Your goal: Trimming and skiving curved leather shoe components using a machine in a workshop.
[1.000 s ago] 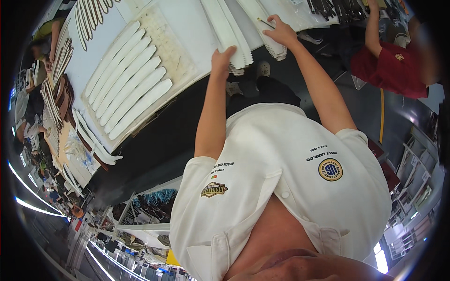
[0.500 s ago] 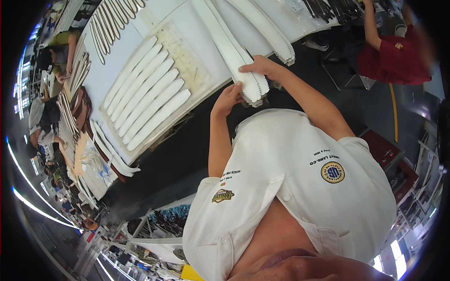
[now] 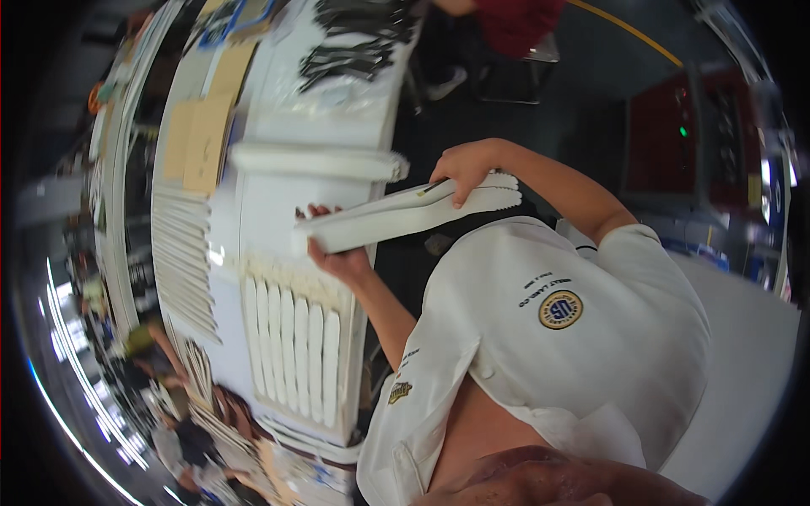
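Note:
A stack of long white strips with notched ends (image 3: pixel 396 221) is held between my hands, beyond the table's near edge at one end and over the table at the other. My left hand (image 3: pixel 342 253) is closed around its far left end, fingers under and thumb over. My right hand (image 3: pixel 470 171) grips it near the notched end, thumb on top. Another bundle of white strips (image 3: pixel 312 160) lies on the table just beyond, blurred. On a pale board (image 3: pixel 287 406), several white strips (image 3: pixel 299 350) lie side by side, to the left of my left hand.
Dark strips (image 3: pixel 350 63) lie on the far part of the white table (image 3: pixel 249 211). Brown cardboard sheets (image 3: pixel 200 139) and rows of thin strips (image 3: pixel 181 261) lie toward its left. A person in a red top (image 3: pixel 519 21) is at the far side. A red machine (image 3: pixel 675 139) stands at right.
The view has turned to the right. My left hand has moved along to the other end of the stack, which now lies more level across my body, and my right hand remains near the notched end.

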`<action>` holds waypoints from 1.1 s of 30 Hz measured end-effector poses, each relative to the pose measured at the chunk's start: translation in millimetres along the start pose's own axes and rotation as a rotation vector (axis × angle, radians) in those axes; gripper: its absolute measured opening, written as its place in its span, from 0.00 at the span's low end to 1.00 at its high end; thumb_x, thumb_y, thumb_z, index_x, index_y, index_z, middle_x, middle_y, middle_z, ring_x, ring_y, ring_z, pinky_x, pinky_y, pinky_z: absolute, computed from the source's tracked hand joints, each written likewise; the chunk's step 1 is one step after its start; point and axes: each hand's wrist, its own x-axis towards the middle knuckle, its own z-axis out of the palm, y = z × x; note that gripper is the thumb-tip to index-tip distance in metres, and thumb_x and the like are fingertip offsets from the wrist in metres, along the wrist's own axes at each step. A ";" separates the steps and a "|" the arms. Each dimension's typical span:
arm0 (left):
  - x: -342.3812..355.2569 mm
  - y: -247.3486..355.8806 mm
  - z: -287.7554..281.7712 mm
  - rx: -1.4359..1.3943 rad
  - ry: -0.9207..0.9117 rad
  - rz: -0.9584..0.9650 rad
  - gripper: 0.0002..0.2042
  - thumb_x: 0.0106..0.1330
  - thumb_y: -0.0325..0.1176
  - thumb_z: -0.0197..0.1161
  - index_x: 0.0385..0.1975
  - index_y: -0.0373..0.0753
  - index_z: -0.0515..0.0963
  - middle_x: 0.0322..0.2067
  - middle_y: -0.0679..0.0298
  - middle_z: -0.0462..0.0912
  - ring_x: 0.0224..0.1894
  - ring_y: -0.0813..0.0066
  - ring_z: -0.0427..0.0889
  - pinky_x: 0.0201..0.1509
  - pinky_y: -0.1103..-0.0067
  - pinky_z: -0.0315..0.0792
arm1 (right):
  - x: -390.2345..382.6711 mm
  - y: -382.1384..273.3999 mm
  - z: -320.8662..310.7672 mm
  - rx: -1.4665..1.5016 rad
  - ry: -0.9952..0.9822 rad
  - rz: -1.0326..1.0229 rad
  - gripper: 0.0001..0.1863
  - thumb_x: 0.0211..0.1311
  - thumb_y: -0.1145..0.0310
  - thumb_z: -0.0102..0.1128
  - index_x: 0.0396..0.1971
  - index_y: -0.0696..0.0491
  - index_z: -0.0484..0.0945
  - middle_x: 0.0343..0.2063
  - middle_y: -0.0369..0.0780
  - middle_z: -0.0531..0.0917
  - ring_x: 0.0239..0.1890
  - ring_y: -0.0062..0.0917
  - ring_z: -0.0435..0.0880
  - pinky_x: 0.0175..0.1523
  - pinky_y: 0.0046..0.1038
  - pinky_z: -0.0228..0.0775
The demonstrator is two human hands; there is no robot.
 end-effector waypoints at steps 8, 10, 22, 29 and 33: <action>-88.1 -112.4 168.6 0.385 -0.649 -0.194 0.40 0.52 0.38 0.65 0.64 0.43 0.50 0.50 0.54 0.70 0.54 0.58 0.69 0.61 0.59 0.61 | -125.6 185.1 16.2 0.619 0.183 0.026 0.29 0.45 0.63 0.69 0.51 0.53 0.75 0.38 0.34 0.83 0.28 0.16 0.76 0.28 0.20 0.65; -103.0 -152.9 196.6 0.443 -0.784 -0.283 0.40 0.51 0.38 0.67 0.63 0.41 0.51 0.49 0.53 0.71 0.53 0.60 0.70 0.60 0.61 0.62 | -182.2 207.5 8.3 0.752 0.309 0.088 0.28 0.48 0.63 0.67 0.52 0.53 0.74 0.41 0.34 0.82 0.32 0.14 0.77 0.27 0.18 0.64; -155.9 -425.1 377.0 0.613 -1.555 -1.319 0.32 0.53 0.26 0.58 0.61 0.32 0.56 0.46 0.51 0.75 0.48 0.63 0.77 0.54 0.70 0.70 | -455.3 198.8 35.6 1.253 1.924 0.076 0.19 0.64 0.58 0.52 0.46 0.58 0.76 0.30 0.34 0.80 0.15 0.07 0.59 0.19 0.13 0.50; -214.2 -568.6 471.0 0.772 -1.918 -1.046 0.21 0.54 0.28 0.59 0.49 0.31 0.69 0.42 0.57 0.78 0.45 0.69 0.77 0.49 0.75 0.70 | -516.6 224.0 24.1 0.426 2.173 0.815 0.16 0.57 0.64 0.63 0.41 0.58 0.78 0.23 0.29 0.71 0.20 0.10 0.62 0.24 0.14 0.55; -244.2 -628.9 530.8 0.657 -2.117 -0.946 0.19 0.53 0.29 0.60 0.46 0.31 0.71 0.39 0.54 0.78 0.43 0.65 0.78 0.47 0.75 0.70 | -567.9 231.2 -2.9 0.677 2.416 0.771 0.18 0.53 0.70 0.66 0.43 0.59 0.76 0.29 0.30 0.75 0.25 0.10 0.69 0.30 0.13 0.62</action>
